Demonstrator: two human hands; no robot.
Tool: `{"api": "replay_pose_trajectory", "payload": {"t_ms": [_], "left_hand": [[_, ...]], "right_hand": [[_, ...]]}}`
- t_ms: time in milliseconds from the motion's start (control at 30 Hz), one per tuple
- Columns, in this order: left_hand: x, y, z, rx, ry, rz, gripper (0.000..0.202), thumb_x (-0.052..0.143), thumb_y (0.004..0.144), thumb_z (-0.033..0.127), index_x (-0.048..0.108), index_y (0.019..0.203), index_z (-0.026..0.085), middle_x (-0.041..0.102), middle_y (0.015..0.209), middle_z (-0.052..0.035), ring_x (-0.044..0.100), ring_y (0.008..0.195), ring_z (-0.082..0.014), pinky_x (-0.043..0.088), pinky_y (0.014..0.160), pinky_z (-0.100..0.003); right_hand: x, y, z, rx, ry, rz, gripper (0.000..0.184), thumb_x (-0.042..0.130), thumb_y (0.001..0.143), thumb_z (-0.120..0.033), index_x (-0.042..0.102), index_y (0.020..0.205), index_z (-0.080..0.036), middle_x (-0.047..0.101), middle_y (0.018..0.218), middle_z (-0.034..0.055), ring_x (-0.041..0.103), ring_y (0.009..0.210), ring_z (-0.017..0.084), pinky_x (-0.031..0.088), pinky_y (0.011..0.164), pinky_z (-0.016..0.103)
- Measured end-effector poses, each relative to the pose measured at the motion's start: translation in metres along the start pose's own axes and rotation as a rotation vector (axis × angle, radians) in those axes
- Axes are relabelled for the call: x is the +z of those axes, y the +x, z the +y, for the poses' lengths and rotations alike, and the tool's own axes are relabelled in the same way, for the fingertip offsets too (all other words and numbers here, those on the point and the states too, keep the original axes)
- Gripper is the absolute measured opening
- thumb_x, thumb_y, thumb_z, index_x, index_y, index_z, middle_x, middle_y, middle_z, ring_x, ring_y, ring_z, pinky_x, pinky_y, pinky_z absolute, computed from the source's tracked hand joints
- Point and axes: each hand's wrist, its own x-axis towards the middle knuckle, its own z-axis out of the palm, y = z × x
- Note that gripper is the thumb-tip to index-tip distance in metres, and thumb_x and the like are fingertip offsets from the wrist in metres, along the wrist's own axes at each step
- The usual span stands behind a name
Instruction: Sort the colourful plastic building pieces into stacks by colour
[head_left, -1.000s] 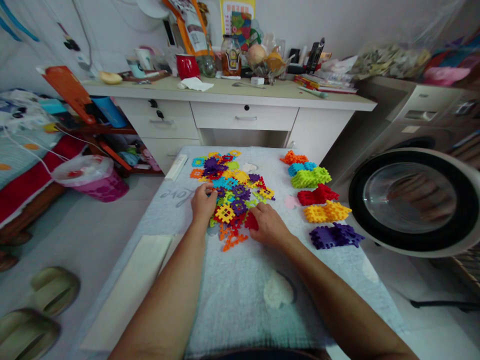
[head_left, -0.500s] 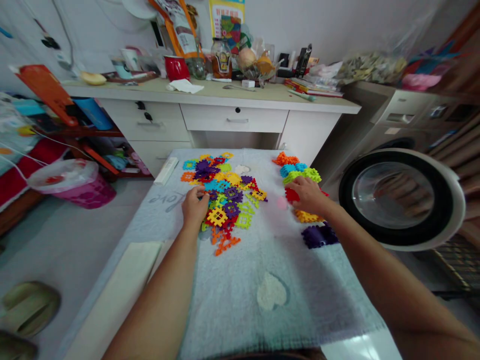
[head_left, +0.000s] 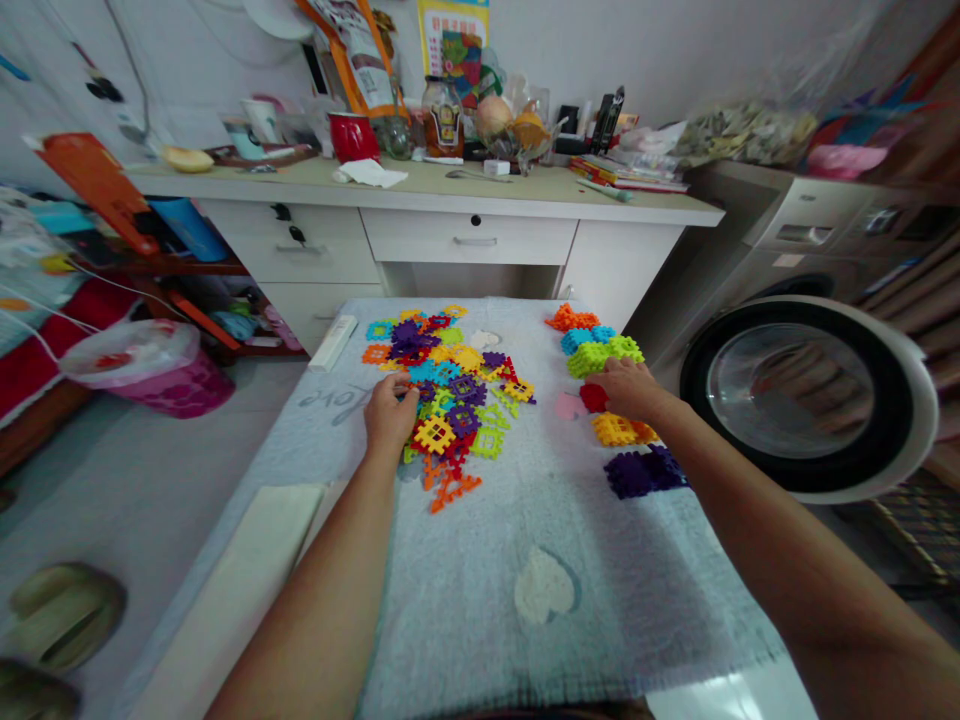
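The left hand (head_left: 391, 412) is loosely curled at the mixed pile (head_left: 463, 388) — the right hand (head_left: 631, 390), half-closed, covers red pieces (head_left: 593, 398) — any grip I cannot tell.

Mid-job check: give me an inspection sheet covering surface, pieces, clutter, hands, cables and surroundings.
Surface: cloth-covered table.
Pieces: mixed-colour pile beside the left hand; row of single-colour groups along the right.
Clutter: narrow white object at table's far left; red cup and jar on counter.
Left hand: at the pile's left edge; grip unclear.
Right hand: at red pieces; grip unclear.
Cables: white cable at left, off the table.
Surroundings: washing-machine door open, right; pink bin, left.
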Motion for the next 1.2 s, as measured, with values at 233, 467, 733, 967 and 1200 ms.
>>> {"api": "replay_pose_trajectory", "payload": {"t_ms": [233,467,733,967,1200], "left_hand": [[0.0,0.0,0.0,-0.006,0.005,-0.002,0.028,0.061,0.079,0.028,0.065,0.106,0.023,0.072,0.111,-0.004,0.069,0.096,-0.0188,0.052,0.093,-0.033],[0.001,0.001,-0.004,-0.007,0.006,-0.002,0.027,0.061,0.08,0.029,0.065,0.106,0.024,0.071,0.111,-0.003,0.069,0.096,-0.018,0.051,0.094,-0.033],[0.002,0.0,-0.004,-0.008,-0.003,-0.003,0.026,0.06,0.08,0.03,0.065,0.105,0.024,0.071,0.112,-0.0034,0.069,0.097,-0.0186,0.051,0.095,-0.033],[0.001,-0.001,-0.003,-0.003,0.0,0.001,0.026,0.06,0.08,0.029,0.065,0.106,0.025,0.072,0.11,-0.0032,0.069,0.098,-0.0192,0.051,0.094,-0.034],[0.0,0.0,0.0,-0.01,0.012,-0.009,0.025,0.06,0.08,0.029,0.065,0.104,0.024,0.071,0.111,-0.0037,0.069,0.097,-0.0187,0.05,0.095,-0.034]], "right_hand": [[-0.01,-0.008,-0.007,0.029,-0.003,0.041,0.052,0.051,0.091,-0.014,0.061,0.139,-0.029,0.058,0.126,0.0183,0.053,0.117,0.037,0.04,0.094,0.048],[-0.025,0.002,-0.055,-0.092,0.136,0.159,0.047,0.056,0.09,-0.02,0.062,0.137,-0.021,0.06,0.128,0.0161,0.055,0.116,0.03,0.042,0.097,0.04],[-0.021,0.049,-0.123,-0.027,0.35,0.213,0.039,0.047,0.098,-0.03,0.06,0.132,-0.016,0.066,0.123,0.0163,0.06,0.111,0.027,0.044,0.094,0.035],[-0.009,0.059,-0.141,0.079,0.443,0.287,0.034,0.052,0.095,-0.03,0.065,0.124,-0.019,0.068,0.117,0.0142,0.061,0.106,0.027,0.045,0.088,0.035],[-0.007,0.055,-0.138,0.042,0.497,0.31,0.029,0.047,0.092,-0.016,0.071,0.107,-0.019,0.071,0.111,0.0111,0.059,0.105,0.023,0.041,0.091,0.032]]}}
